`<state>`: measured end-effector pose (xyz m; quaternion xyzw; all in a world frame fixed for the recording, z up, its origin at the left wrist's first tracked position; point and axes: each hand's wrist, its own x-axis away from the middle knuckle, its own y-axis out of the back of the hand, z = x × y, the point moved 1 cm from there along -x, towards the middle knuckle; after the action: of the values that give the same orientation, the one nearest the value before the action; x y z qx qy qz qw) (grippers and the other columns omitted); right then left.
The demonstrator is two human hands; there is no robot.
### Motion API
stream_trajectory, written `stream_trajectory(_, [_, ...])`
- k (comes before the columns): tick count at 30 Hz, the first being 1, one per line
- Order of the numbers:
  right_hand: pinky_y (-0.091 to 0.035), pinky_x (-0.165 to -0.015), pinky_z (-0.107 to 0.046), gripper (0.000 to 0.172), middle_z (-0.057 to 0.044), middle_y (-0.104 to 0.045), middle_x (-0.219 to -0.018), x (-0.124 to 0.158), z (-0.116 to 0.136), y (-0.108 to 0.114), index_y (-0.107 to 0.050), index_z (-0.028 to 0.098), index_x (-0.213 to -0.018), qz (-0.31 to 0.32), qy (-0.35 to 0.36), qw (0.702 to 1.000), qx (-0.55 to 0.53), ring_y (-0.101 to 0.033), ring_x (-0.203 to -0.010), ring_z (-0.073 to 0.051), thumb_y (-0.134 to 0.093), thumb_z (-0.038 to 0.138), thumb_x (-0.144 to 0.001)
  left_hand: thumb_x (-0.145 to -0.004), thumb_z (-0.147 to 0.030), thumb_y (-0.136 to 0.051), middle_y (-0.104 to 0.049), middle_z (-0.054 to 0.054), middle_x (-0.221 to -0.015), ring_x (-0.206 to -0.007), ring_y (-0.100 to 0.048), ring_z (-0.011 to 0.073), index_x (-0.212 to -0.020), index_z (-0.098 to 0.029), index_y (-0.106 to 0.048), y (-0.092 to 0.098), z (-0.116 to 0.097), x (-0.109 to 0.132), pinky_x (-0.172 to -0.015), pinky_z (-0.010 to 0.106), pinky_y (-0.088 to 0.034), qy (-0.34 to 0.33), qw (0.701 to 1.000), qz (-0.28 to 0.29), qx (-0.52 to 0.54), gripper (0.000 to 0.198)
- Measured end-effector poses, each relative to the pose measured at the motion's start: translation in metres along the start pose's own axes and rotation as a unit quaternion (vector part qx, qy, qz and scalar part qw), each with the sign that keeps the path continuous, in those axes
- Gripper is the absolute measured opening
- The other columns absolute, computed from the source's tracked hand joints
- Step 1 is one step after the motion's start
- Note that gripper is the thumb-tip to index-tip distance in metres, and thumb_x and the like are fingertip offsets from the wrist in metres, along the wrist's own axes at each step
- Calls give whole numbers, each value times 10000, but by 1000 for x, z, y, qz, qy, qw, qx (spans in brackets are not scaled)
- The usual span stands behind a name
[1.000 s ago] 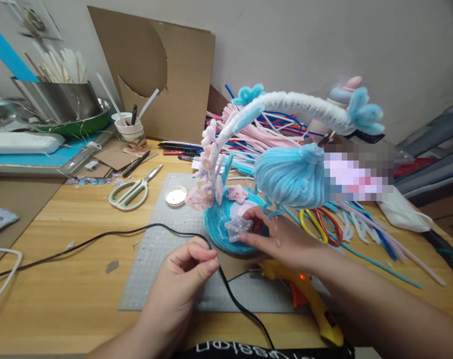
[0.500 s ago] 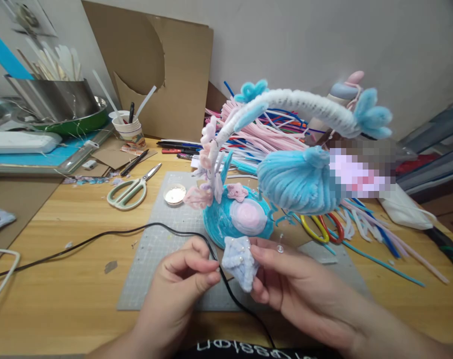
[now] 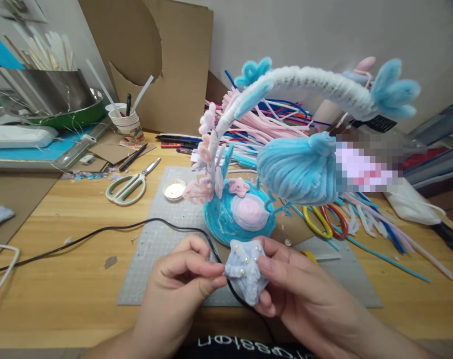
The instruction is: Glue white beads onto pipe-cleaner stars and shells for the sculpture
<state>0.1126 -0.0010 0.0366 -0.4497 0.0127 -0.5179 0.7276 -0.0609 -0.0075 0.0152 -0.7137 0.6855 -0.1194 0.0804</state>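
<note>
My right hand (image 3: 301, 294) holds a small pale lilac fuzzy star (image 3: 246, 271) dotted with white pearls, low in the middle of the view. My left hand (image 3: 177, 294) is closed in a pinch, its fingertips touching the star's left edge. Just beyond both hands stands a pipe-cleaner model: a blue round base with a pink centre (image 3: 237, 215), a white arched stem (image 3: 305, 87) with blue flowers, and a blue fluffy bell (image 3: 294, 169) hanging from it. A black cord (image 3: 110, 228) runs under my hands.
A grey cutting mat (image 3: 155, 249) lies on the wooden table. Pale green scissors (image 3: 129, 187) and a small round tin (image 3: 174, 189) sit at its far left. Loose pipe cleaners (image 3: 282, 137), cardboard (image 3: 162, 65), a paper cup (image 3: 127, 122) and a metal pan (image 3: 50, 94) stand behind.
My right hand lifted the lilac star off the blue base and brought it toward me; my left hand's pinch met it. The yellow glue gun is now hidden behind my right hand.
</note>
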Motion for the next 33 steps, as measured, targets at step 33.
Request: stream_trajectory(33, [-393,-500,-146,283,32,-591,-699,2,-1,-5,-621,162,-844,2,18,998,54,-485,-544,-48,-802,340,-717,-618,-181,-826,-522,-6,-735,-662,-507,108,-660,-287,-775,0,1,3,-595,210,-436,-4,999,26,-28,125])
